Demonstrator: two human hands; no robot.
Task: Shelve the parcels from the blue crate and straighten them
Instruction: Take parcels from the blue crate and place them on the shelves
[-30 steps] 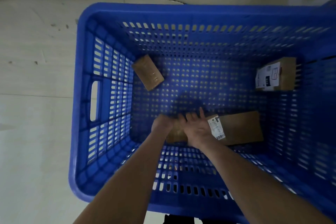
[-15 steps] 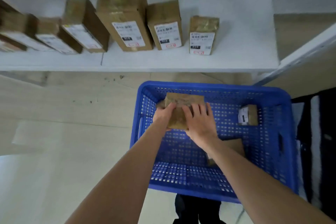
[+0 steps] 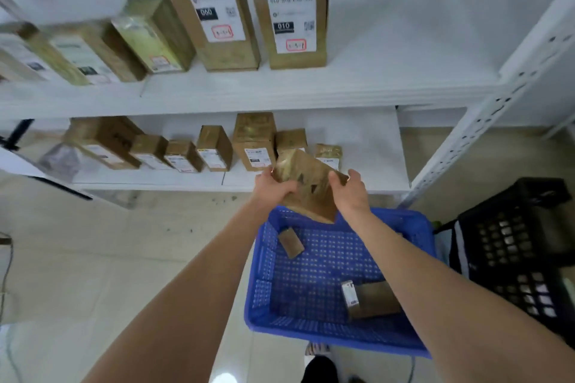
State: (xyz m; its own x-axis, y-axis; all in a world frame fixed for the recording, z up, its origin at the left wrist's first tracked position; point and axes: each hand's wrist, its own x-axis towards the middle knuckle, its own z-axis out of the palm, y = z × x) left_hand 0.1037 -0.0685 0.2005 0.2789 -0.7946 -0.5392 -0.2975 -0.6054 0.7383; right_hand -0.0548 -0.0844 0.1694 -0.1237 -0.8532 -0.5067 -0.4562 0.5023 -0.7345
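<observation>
Room: pale tiled floor [image 3: 93, 258]; white rack [image 3: 485, 121] w/ two shelves across 12 o'clock.
Arms: both bare, stretched fwd; left in from 7 o'clock, right in from 5, meeting just past centre.
Left hand [image 3: 273, 188]: clamped on left edge of held parcel [image 3: 306, 186], thumb over its upper face.
Right hand [image 3: 350, 193]: wrapped round right edge of same parcel, back of hand to cam.
Held parcel: 1, brown, tilted, clear of any surface; low corner over far (12 o'clock) rim of crate, high corner overlapping lower shelf front in view.
Blue crate [image 3: 259, 274]: 1, on floor toward 5 o'clock.
Parcels in crate: 2 showing. Small parcel [image 3: 291, 241] near crate's 11 o'clock corner; labelled parcel [image 3: 370, 298] toward its 4, partly under right forearm.
Lower shelf [image 3: 370, 146]: approx 7 brown boxes in row [image 3: 214, 148], labels fwd; 1 greyish bag [image 3: 60, 162] at 9 o'clock end.
Upper shelf [image 3: 389, 78]: 2 tall boxes at 12, marked 060 [image 3: 205, 6] and 010 [image 3: 292, 6]; 3 or more shorter ones toward 10, far left too blurred to count.
Black crate [image 3: 513, 242]: 1, at 3 o'clock, just beside blue crate.
</observation>
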